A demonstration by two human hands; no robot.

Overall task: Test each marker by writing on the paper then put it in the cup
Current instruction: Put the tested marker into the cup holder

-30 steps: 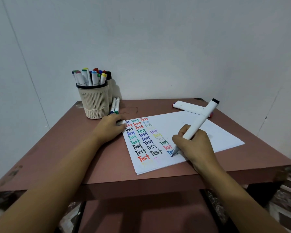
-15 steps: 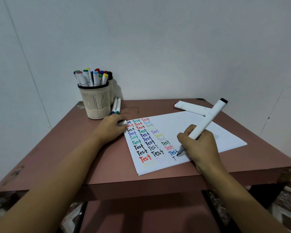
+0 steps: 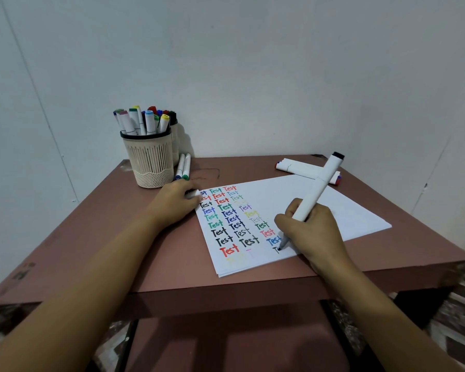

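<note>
My right hand (image 3: 313,236) grips a white marker (image 3: 317,190) with a black end, its tip touching the white paper (image 3: 333,208) beside a freshly drawn black "T". Rows of coloured "Test" words fill the sheet's left part. My left hand (image 3: 173,204) rests on the paper's far left corner, holding what looks like a white cap; its fingers are partly hidden. The beige cup (image 3: 149,159) stands at the far left of the table, full of several markers.
Two markers (image 3: 183,167) lie beside the cup on the brown table (image 3: 91,237). More white markers (image 3: 304,169) lie at the far right, behind the paper. A white wall stands close behind the table.
My right hand shifted slightly right and down from the blue "Test" and drew a black "T" below it. The left hand stayed on the paper's corner.
</note>
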